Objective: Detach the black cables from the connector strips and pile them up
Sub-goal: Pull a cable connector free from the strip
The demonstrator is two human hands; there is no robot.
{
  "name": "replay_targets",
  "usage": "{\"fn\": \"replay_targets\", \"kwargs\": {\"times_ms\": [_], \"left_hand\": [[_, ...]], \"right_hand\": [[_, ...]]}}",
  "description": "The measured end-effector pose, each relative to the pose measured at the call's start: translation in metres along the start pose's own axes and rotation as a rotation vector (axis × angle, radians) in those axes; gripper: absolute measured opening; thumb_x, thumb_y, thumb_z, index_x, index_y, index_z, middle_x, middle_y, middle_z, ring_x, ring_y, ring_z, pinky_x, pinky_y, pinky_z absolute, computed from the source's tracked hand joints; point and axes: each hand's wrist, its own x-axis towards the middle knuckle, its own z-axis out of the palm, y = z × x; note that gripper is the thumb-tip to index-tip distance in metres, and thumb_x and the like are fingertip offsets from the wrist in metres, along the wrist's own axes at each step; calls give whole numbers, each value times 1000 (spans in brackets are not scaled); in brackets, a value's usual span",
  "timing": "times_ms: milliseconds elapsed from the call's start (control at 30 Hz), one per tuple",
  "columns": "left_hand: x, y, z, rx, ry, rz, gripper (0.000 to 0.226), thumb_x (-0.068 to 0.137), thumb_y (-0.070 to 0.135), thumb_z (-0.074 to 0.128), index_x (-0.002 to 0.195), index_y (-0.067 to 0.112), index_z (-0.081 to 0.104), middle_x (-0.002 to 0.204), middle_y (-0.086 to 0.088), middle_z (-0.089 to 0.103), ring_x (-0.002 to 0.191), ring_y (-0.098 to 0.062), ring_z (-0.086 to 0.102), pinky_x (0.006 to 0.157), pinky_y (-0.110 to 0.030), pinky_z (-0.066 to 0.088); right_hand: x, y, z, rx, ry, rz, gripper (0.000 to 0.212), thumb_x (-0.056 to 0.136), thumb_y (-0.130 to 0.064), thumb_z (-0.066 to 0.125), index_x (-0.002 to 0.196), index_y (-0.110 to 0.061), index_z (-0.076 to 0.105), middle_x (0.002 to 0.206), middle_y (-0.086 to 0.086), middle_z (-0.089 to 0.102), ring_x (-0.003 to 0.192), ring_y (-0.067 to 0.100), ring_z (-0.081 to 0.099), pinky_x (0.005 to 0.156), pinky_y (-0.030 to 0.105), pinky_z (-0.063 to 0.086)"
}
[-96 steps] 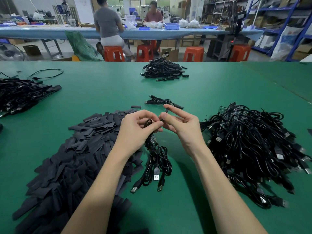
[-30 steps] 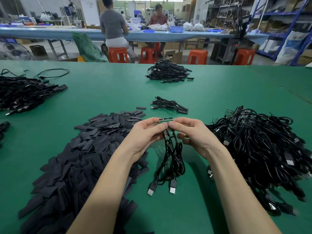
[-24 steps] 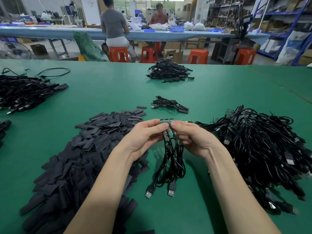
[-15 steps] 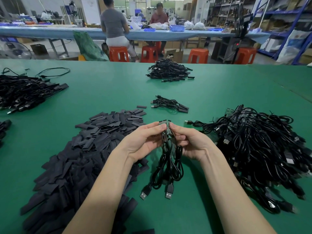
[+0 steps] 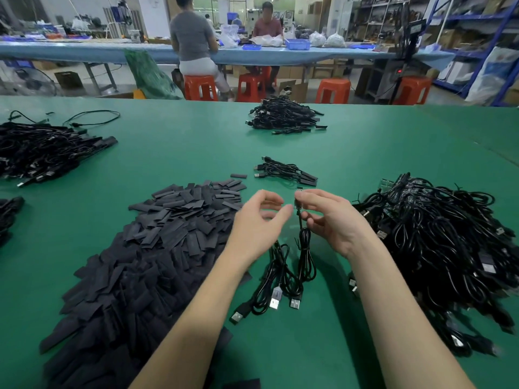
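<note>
My right hand pinches a small green connector strip piece between thumb and forefinger, and one black cable hangs from it to the table. My left hand hovers just left of it, fingers loosely curved and apart from the thumb, with nothing seen between them. Two more black USB cables lie on the green table under my left wrist, plugs toward me. A small pile of detached cables lies just beyond my hands.
A big tangle of cables on strips fills the right side. A heap of flat black pieces spreads on the left. More cable piles lie far centre and far left. People sit at a far bench.
Both hands held the strip with its cables together. Now my hands have parted, my left hand has let go, and two cables have dropped to the table.
</note>
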Motion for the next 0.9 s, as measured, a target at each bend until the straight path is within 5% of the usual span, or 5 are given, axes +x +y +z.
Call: {"fn": "replay_targets", "kwargs": {"times_ms": [167,333,500,733,900], "left_hand": [[-1,3,12,-523,-109,-227,6,95,14,69,99,12,65,82,0,77,71,-11,70,70,-22,59],[1,1,13,-594,-50,-352,9,95,13,67,102,11,62,78,1,74,72,-19,70,68,-26,53],[1,-3,15,-599,-11,-398,6,95,10,67,99,11,63,84,-6,72,69,-18,69,63,-24,52],[0,-9,17,-549,-59,-415,8,93,9,69,94,7,62,86,-12,70,58,-12,67,63,-27,55],[0,-8,17,-558,-89,-416,11,92,4,65,103,3,63,81,-10,71,58,-12,67,67,-28,58]], "right_hand": [[-2,-5,6,-65,-36,-5,13,88,-19,76,96,-9,73,74,0,67,55,8,62,55,16,53],[9,-30,5,-716,226,-263,11,89,-34,73,88,-24,73,84,-2,76,70,8,68,70,31,57],[70,-50,73,-1362,-101,-338,28,97,-21,54,118,-23,73,122,0,72,110,19,62,92,25,47],[139,-22,129,-1830,-387,-167,69,97,-7,37,162,-16,16,169,10,14,151,31,26,119,44,32],[140,-13,123,-1693,-346,-293,51,90,-6,50,136,-24,63,138,5,62,121,29,59,101,42,53]]}}
